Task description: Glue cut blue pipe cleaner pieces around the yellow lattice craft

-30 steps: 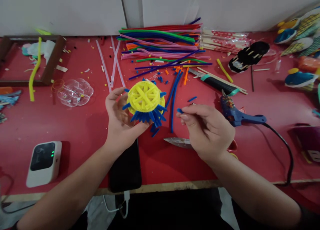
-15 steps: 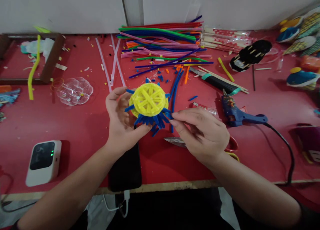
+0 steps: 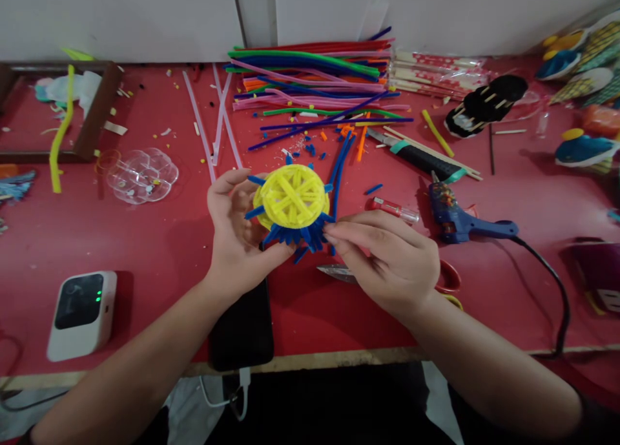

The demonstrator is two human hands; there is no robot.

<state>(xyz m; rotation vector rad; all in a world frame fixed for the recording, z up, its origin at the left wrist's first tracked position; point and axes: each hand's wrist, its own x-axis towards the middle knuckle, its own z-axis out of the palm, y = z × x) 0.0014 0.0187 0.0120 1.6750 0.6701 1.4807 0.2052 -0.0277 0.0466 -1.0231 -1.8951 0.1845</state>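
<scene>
Over the worktop [image 3: 165, 251], left hand [image 3: 232, 241] cradles the yellow-topped piece [image 3: 294, 196]; right hand [image 3: 392, 258], apart from it a second ago, now pinches at its blue spikes [image 3: 290, 234], apparently seating another.

Bare red tabletop [image 3: 162, 254] leaves a hand room to pass between the white device [image 3: 82, 316] and the left hand [image 3: 237, 238]. On the other side, scissors [image 3: 336, 274] run beneath the right hand [image 3: 392, 258], and the glue gun [image 3: 458, 220] with its cord [image 3: 565, 314] obstructs the way farther right; ahead, heaped pipe cleaners [image 3: 310, 65] bar the route to the wall [image 3: 329, 12].
</scene>
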